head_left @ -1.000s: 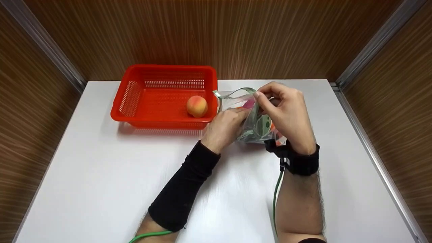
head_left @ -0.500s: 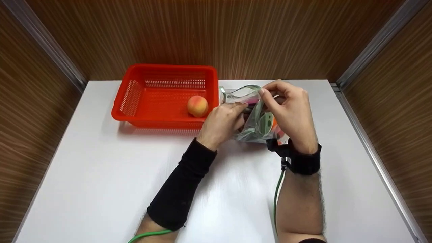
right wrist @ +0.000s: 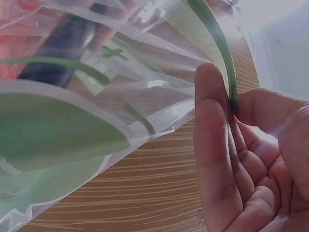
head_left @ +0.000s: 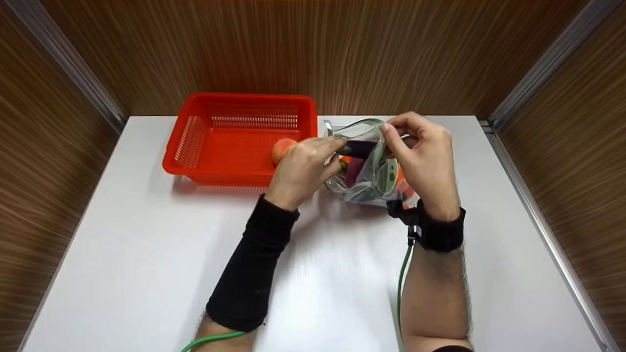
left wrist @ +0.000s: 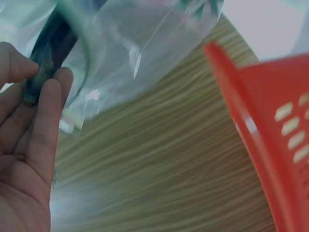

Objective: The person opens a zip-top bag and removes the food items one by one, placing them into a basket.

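A clear zip bag (head_left: 364, 194) with green print stands mouth-up on the white table. My right hand (head_left: 424, 159) pinches its green-edged rim (right wrist: 227, 72) between thumb and fingers, and the mouth gapes. At that mouth my left hand (head_left: 304, 164) grips the end of a dark purple eggplant (head_left: 361, 148). In the left wrist view, thumb and fingers close on the eggplant's tip (left wrist: 43, 67), with its body still inside the plastic. Lower in the bag lie another purple piece (head_left: 354, 172) and orange and red items, partly hidden by the print.
Left of the bag stands a red plastic basket (head_left: 222, 172) with slotted walls. A peach (head_left: 281, 148) sits in its right end, partly covered by my left hand. Wood-grain panels (head_left: 313, 54) enclose the table (head_left: 146, 254) at the back and sides.
My left hand has drawn back leftward out of the bag, bringing the eggplant's end to the mouth. The right hand has shifted slightly up and right, still pinching the rim.
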